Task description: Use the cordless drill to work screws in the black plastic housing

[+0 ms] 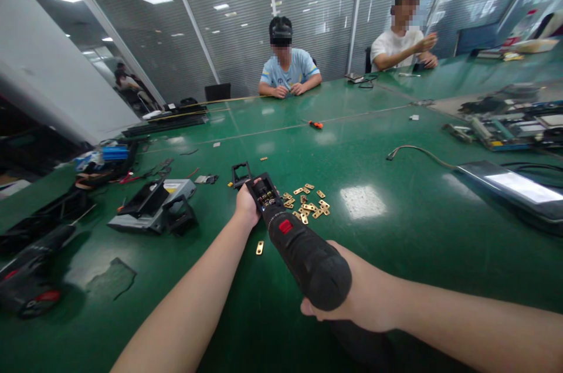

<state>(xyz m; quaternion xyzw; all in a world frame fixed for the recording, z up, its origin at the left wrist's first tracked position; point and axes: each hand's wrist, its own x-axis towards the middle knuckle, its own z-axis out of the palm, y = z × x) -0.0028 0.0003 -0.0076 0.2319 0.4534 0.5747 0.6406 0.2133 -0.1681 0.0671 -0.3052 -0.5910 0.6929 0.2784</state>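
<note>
In my right hand [352,285] is a black cordless drill [308,253] with a red switch on top, its front end pointing away from me. My left hand [247,206] grips a black plastic housing [263,188] with brass-coloured metal parts inside. The drill's nose meets or overlaps the near end of this housing; its tip is hidden. Several small gold metal plates [309,207] with holes lie in a loose pile right of the housing. One more gold plate [260,248] lies nearer me, and a black plastic frame [240,173] stands just beyond my left hand.
On the left are a grey metal case [153,206], a black plastic bracket [180,214] and another power tool [33,279]. An orange-handled screwdriver [315,125] lies farther back. At right are a tablet-like device [514,185] and piled circuit boards [514,121]. Two people sit across the green table [396,232].
</note>
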